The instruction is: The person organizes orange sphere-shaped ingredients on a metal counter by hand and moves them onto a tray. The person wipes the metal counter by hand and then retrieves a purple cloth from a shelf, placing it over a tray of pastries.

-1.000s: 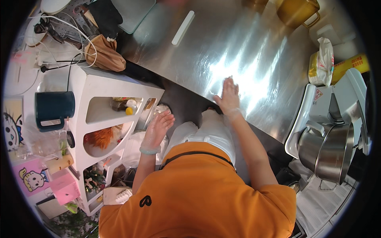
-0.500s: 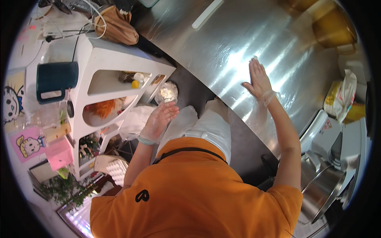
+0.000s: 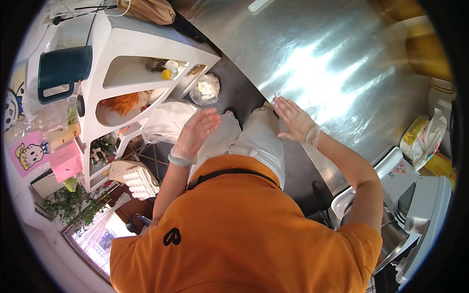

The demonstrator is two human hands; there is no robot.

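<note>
1. I saw the right hand (image 3: 295, 119), in a clear glove (image 3: 311, 134), at the near edge of the steel table (image 3: 347, 139); I couldn't tell whether it touched the metal.
2. Its fingers were straight and close together, the thumb set apart.
3. The table lay ahead and rightward of me, glare across its top.
4. The left hand (image 3: 196, 132) hung beside a white bundle (image 3: 163, 117), fingers extended, narrowly spaced.
5. Left of that stood a white shelf unit (image 3: 146, 43).
</note>
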